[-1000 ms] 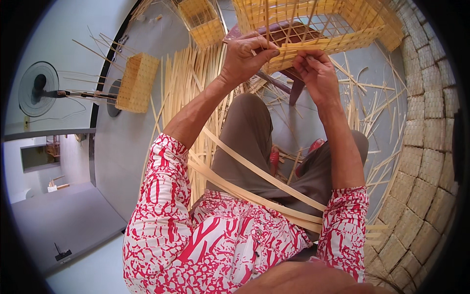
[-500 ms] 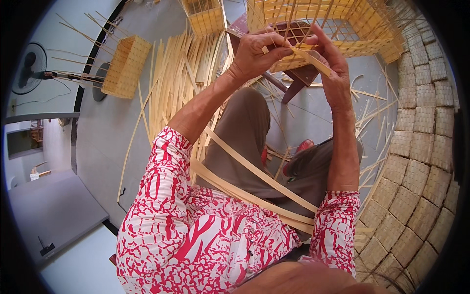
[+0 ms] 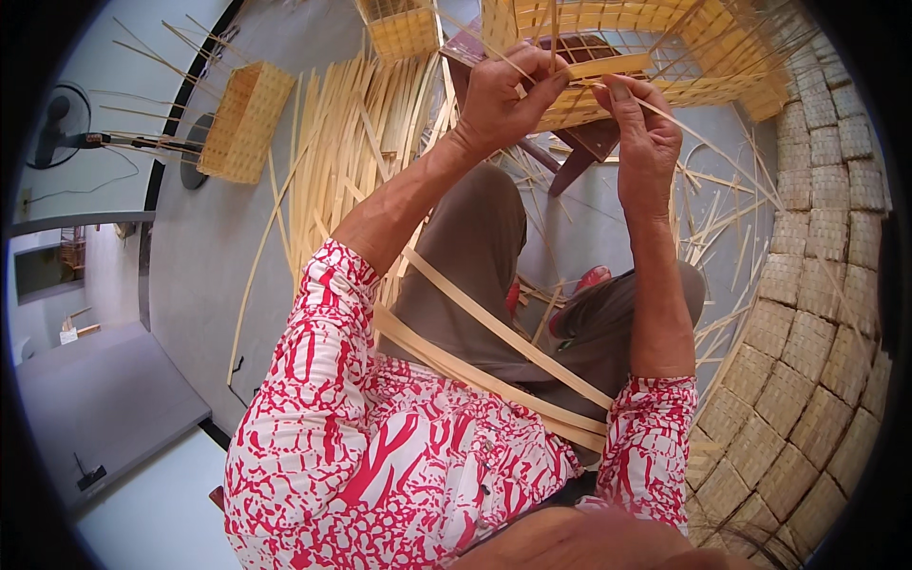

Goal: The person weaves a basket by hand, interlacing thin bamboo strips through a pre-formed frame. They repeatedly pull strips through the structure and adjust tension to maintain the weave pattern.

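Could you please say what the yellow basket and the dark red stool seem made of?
Yellow basket: probably split bamboo, smooth; thin, flat strips interlace with open gaps. Dark red stool: likely wood, painted or stained; thick leg suggests it, grain unclear.

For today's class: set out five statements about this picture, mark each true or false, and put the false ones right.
1. The left hand and the right hand are both at the large yellow basket. True.
2. The fan stands on the person's right. False: it stands on the left.
3. Long pale strips cross the person's lap. True.
4. The sleeves are plain blue. False: they are patterned in red and white.
5. Loose ends stick out from the small basket near the fan. True.
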The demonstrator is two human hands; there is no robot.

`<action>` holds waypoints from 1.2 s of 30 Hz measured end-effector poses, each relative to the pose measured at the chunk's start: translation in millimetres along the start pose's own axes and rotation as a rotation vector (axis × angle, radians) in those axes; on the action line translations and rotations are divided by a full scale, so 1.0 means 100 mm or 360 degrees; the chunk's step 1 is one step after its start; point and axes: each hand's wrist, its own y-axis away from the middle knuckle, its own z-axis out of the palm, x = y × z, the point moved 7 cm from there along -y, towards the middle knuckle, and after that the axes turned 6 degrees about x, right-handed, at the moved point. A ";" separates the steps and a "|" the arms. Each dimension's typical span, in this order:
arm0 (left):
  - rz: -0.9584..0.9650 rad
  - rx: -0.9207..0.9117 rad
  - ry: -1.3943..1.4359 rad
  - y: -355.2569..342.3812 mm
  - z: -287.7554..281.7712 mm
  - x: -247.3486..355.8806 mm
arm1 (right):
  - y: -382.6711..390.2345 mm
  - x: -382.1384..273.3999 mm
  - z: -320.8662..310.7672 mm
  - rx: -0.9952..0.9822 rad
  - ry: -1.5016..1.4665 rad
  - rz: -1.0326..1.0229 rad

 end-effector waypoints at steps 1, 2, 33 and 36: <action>0.0000 0.0027 0.0014 -0.01 -0.01 0.01 | 0.00 -0.01 0.00 0.0028 0.0026 0.0021; 0.0006 0.0027 -0.0023 -0.02 -0.01 0.02 | 0.00 -0.01 0.00 0.0038 0.0021 0.0030; 0.0283 -0.0155 -0.0342 -0.09 0.03 0.28 | -0.52 0.07 -0.56 -0.0108 0.0746 -0.0156; 0.0199 -0.0176 -0.0198 -0.16 0.04 0.35 | -0.52 0.11 -0.54 -0.0095 0.0643 -0.0194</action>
